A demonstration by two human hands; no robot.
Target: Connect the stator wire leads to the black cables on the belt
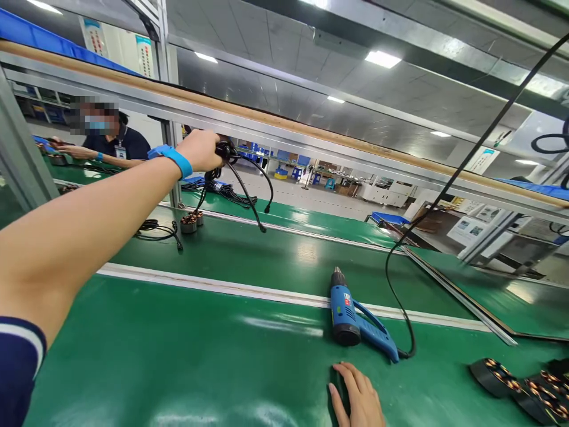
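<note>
Green worktop (178, 356), wide bare room at its near left. Conveyor belt (275, 255) behind it, carrying a wound stator (190, 222) near the far edge. Blue heat gun (351, 317) at the worktop's far edge. Left hand (202, 149) clenched on a black wire bundle (231, 169), raised above the belt; best lifted with leads clear. Right hand (358, 397) flat, released, near edge.

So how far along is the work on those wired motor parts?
Done: one wired stator already sits on the belt. In hand: the left hand holds a stator's black wires over the belt. Left: more stators wait at right; the heat gun lies unused by the right hand.
</note>
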